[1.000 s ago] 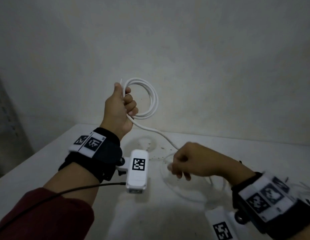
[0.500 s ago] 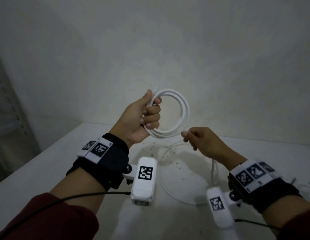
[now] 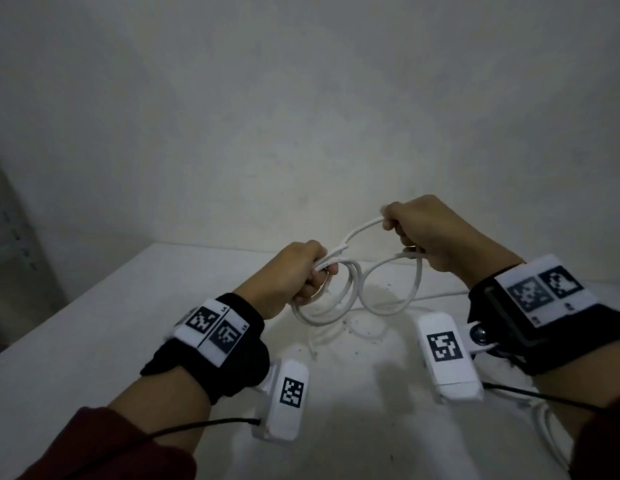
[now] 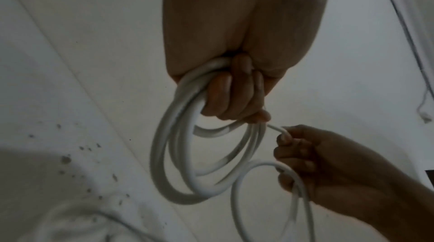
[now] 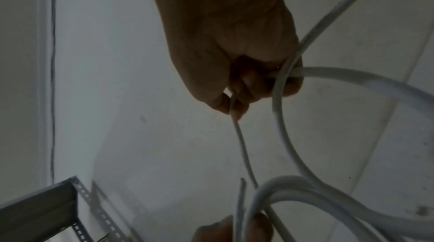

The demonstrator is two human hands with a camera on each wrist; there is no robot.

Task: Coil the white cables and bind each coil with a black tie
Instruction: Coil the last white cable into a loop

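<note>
A white cable is partly coiled, and my left hand [image 3: 310, 271] grips the coil [image 3: 357, 285] in its fist, the loops hanging below it over the white table [image 3: 93, 323]. In the left wrist view the left hand's fingers [image 4: 225, 95] curl round several turns of the coil [image 4: 161, 153]. My right hand [image 3: 416, 230], higher and to the right, pinches the cable leading off the coil and holds a fresh loop [image 3: 418, 282]. The right wrist view shows that loop [image 5: 279, 116] crossing the right hand's fingers [image 5: 246, 82]. No black tie is in view.
More white cable [image 3: 544, 424] lies on the table at the right, partly under my right forearm. Dark specks [image 3: 353, 327] dot the table below the coil. A metal rack [image 5: 42, 207] stands at the left by the wall.
My left hand has dropped and turned over, so the coil now hangs beneath it. My right hand has risen to the right, drawing a new loop of cable up off the table.
</note>
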